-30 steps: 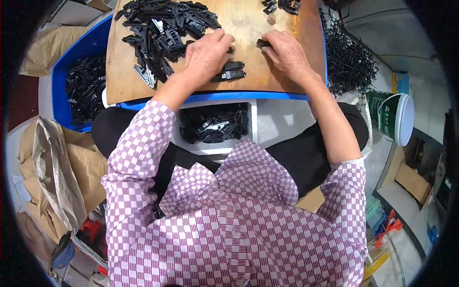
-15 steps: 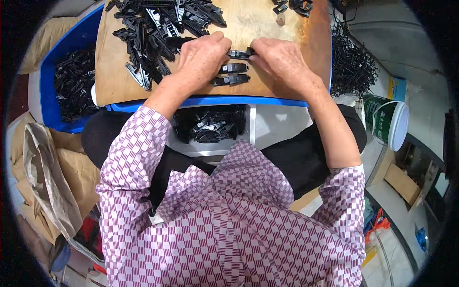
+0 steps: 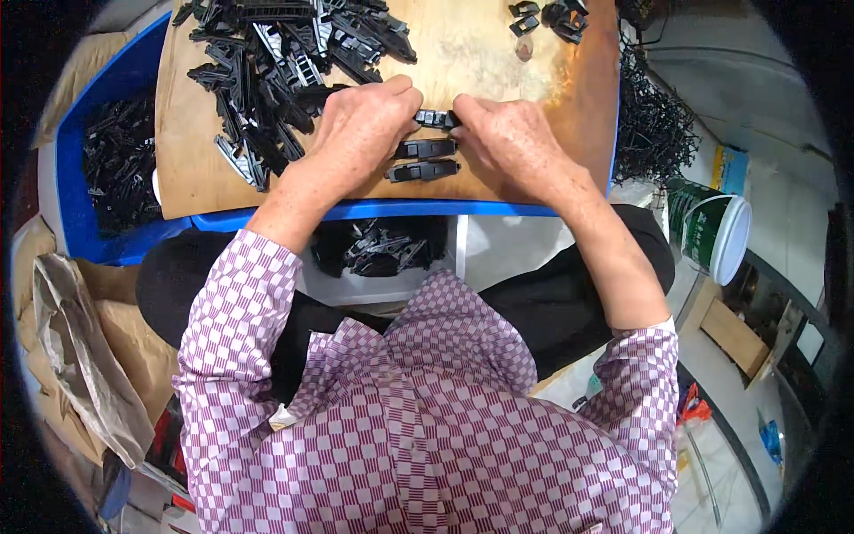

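"Black plastic part, where is it exactly?"

"Between the two hands, above the bare wood of the surface. The left hand pinches its left end; the right hand pinches the other. The fingers hide both ends, so I cannot tell how they sit."

"What could go wrong?"

"Uneven pressure from the two sides could twist it out of the fingertips, I'd judge, or crack a thin edge. A dip toward the body might also knock the two similar parts lying just below it out of their row."

"And the pile?"

"Heaped loosely beyond the left hand; a brush of the wrist could send pieces sliding. Smaller black pieces lie at the far edge, well apart."

"The room?"

"Crowded. A blue tub with more black parts stands at the left, a crumpled paper bag nearer the body. Below the surface's near edge sits a pale tray of parts. On the right are a dark tangle of thin pieces and a green bucket with a white lid."
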`<state>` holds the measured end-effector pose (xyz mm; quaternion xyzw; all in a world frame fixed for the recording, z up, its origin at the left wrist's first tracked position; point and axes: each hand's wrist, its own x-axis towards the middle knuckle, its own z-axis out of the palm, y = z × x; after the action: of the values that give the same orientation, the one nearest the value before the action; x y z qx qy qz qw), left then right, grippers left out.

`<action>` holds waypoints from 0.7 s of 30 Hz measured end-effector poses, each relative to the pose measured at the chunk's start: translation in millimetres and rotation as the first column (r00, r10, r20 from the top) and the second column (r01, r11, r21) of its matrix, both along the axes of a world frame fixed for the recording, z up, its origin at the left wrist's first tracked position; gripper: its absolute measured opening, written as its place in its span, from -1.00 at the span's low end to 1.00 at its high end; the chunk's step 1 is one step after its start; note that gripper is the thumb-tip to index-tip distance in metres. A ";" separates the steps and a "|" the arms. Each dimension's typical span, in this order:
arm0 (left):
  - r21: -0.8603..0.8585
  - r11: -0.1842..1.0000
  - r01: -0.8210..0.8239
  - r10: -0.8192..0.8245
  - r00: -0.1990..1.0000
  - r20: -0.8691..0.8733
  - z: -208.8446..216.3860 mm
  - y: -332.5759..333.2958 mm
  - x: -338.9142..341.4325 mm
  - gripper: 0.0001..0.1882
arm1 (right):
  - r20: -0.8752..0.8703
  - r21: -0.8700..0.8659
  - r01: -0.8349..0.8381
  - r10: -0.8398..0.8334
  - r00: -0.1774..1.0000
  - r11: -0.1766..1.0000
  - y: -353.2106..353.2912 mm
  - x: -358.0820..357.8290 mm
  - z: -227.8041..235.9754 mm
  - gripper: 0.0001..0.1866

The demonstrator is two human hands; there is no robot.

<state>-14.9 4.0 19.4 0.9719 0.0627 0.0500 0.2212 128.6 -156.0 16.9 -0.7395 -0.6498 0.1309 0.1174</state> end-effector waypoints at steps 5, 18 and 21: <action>0.015 1.000 -0.001 0.001 1.000 0.011 -2.4 3.8 -2.3 -0.89 | -0.051 0.006 0.046 -0.046 0.998 0.999 11.9 -9.0 -1.2 -0.75; 0.119 0.976 -0.182 0.165 0.976 0.144 14.5 15.9 -29.1 -0.85 | 0.466 0.122 0.116 -0.160 0.870 0.986 36.3 119.6 -22.3 -0.73; 0.328 0.910 -0.255 0.226 0.966 0.125 17.1 41.1 -35.6 -0.84 | 0.422 0.143 0.104 -0.156 0.893 0.984 39.1 116.2 -26.4 -0.75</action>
<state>-50.4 45.1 36.5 0.9773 0.1630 0.1277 0.0440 244.8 -116.9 -9.5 -0.7838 -0.6152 -0.0825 0.0222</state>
